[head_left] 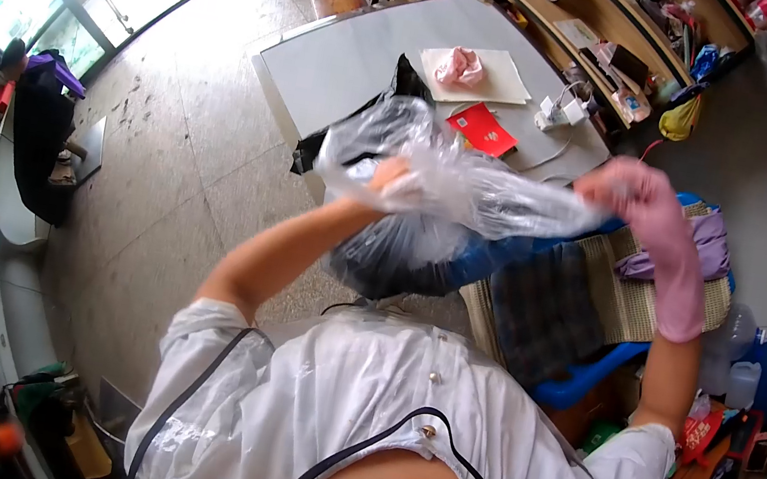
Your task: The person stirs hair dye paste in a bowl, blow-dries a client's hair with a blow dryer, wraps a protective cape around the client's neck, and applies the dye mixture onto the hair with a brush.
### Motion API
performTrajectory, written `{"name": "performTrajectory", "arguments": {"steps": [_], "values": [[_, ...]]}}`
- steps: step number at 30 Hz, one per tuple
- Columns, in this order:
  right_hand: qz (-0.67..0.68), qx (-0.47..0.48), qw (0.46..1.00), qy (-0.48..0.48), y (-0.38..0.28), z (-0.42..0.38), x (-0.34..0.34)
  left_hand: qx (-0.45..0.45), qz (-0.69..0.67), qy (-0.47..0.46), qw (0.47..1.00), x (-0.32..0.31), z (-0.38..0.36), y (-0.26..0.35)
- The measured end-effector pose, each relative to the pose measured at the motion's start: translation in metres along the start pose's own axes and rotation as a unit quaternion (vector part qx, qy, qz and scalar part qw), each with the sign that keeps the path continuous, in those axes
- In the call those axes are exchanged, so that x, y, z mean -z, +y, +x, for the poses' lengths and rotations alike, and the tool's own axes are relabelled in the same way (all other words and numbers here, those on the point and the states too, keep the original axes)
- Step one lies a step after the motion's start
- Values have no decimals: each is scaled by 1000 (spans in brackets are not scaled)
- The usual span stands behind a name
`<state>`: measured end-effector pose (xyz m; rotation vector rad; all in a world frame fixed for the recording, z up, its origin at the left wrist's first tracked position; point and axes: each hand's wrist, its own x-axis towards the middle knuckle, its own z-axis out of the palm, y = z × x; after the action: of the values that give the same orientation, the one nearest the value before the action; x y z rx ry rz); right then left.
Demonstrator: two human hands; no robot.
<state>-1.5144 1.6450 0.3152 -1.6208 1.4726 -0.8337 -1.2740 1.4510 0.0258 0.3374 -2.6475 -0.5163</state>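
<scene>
A clear plastic bag (483,190) is stretched sideways between my hands, crumpled and blurred by motion. My left hand (393,180) is bare and closed on the bag's left part, with plastic covering some of its fingers. At the bag's right end, my right hand (627,189) wears a long pink rubber glove and grips the twisted plastic. Beneath the clear bag hangs a black plastic bag (379,267). Its contents are hidden.
A grey table (330,73) ahead holds a red card (483,129), a pink crumpled cloth (460,67) on white sheets, and a white plug adapter (557,114). A chair with a plaid cushion (550,308) stands close on the right. Shelves (579,39) line the back right.
</scene>
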Motion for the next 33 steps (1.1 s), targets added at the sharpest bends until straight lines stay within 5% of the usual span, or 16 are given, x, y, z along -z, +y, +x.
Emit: {"name": "performTrajectory", "arguments": {"steps": [3, 5, 7, 9, 11, 12, 14, 15, 17, 19, 23, 25, 27, 29, 32, 33], "values": [[-81, -98, 981, -148, 11, -56, -31, 98, 86, -135, 982, 64, 38, 63], [-47, -37, 964, -257, 31, -61, -78, 387, -268, -255, 845, 46, 61, 48], [-87, -15, 918, -388, 59, -36, -131, 398, -471, -227, 754, 60, 67, 72], [58, -97, 942, -317, 71, -13, -191, 427, -553, -209, 684, 49, 67, 61], [-55, 162, 952, -255, 104, 37, -255, 444, -561, -186, 673, 29, 59, 53], [-51, 205, 962, -170, 108, 50, -280, 255, -411, -169, 859, 18, 53, 49], [-112, 321, 938, -69, 103, 51, -299, 52, -25, -196, 979, 17, 49, 52], [-186, 334, 918, -105, 89, 41, -293, 63, 170, -252, 951, 20, 51, 60], [-110, 243, 916, -299, 45, 12, -245, 296, 182, -181, 920, 41, 47, 114], [-130, 122, 809, -560, 2, 19, -186, 196, 304, -233, 903, 23, 40, 116], [-19, 85, 978, -191, 9, 83, -161, 264, 166, -124, 942, -18, 34, 120], [-376, 187, 904, 83, 20, 113, -182, 224, 87, 17, 971, -35, 30, 116], [-325, -28, 932, -160, 38, 142, -202, 165, 27, 128, 978, -44, 25, 115], [-206, -53, 963, -169, 60, 153, -205, 108, 7, 176, 978, -37, 19, 114], [-29, -80, 994, -73, 114, 173, -168, -37, 219, -88, 971, 7, 14, 116], [3, -88, 996, -9, 133, 171, -150, -47, 175, -49, 982, 14, 9, 116]]}}
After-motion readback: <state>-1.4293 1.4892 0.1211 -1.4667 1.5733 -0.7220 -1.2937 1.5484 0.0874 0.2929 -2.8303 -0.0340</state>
